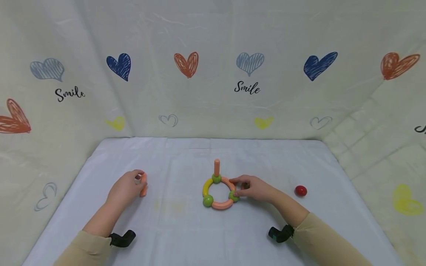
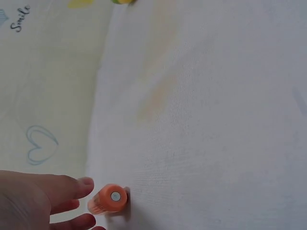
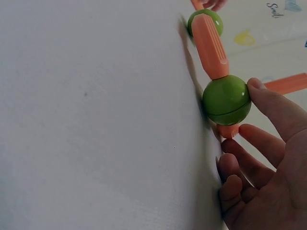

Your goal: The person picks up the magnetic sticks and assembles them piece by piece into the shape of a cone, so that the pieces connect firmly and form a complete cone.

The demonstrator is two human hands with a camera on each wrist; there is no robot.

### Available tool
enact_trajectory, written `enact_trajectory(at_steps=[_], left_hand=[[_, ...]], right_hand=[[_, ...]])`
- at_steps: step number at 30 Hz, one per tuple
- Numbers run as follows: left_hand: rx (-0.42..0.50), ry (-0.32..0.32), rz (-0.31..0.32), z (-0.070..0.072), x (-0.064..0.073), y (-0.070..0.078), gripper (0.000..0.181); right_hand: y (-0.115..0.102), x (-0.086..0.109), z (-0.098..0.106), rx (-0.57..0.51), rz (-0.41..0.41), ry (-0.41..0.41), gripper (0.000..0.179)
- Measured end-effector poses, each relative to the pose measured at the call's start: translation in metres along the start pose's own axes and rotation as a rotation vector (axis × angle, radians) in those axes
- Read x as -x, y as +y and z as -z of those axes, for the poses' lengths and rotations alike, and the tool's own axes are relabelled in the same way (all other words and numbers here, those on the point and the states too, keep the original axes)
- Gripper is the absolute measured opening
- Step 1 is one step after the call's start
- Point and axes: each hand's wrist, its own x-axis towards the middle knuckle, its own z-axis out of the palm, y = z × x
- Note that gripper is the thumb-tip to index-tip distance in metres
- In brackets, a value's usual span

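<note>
A ring of curved magnetic building rods and green balls lies mid-table: one yellow rod (image 1: 207, 187), two orange ones, three balls, and a straight orange rod (image 1: 217, 167) pointing away from the far ball (image 1: 216, 178). My right hand (image 1: 256, 188) holds the ring at its right green ball (image 3: 227, 99), thumb on the ball, index finger at the adjoining orange rod (image 3: 227, 130). To the left, my left hand (image 1: 124, 188) is around a separate orange rod (image 1: 144, 184). The left wrist view shows its round metal end face, with a small gap between thumb and rod.
A red ball (image 1: 301, 190) lies on the white tablecloth (image 1: 179, 236), right of the right forearm. Behind the table hangs a pale backdrop (image 1: 213, 29) printed with hearts. Black wrist cameras (image 1: 123, 238) are on both wrists.
</note>
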Motion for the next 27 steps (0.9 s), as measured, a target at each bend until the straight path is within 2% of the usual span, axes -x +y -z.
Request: enact_trajectory(at_steps=[6, 19, 27], left_hand=[[-0.006, -0.013, 0.023, -0.0025, -0.0037, -0.0008, 0.027], [-0.029, -0.013, 0.03, -0.0053, -0.0086, -0.0003, 0.043], [-0.009, -0.056, 0.066, -0.0042, -0.005, 0.005, 0.05]], right_hand=[[-0.0014, 0.0005, -0.0003, -0.004, 0.006, 0.001, 0.055], [-0.0016, -0.0002, -0.0015, 0.008, -0.002, 0.001, 0.056], [-0.0008, -0.0007, -0.0019, 0.01, -0.014, 0.001, 0.056]])
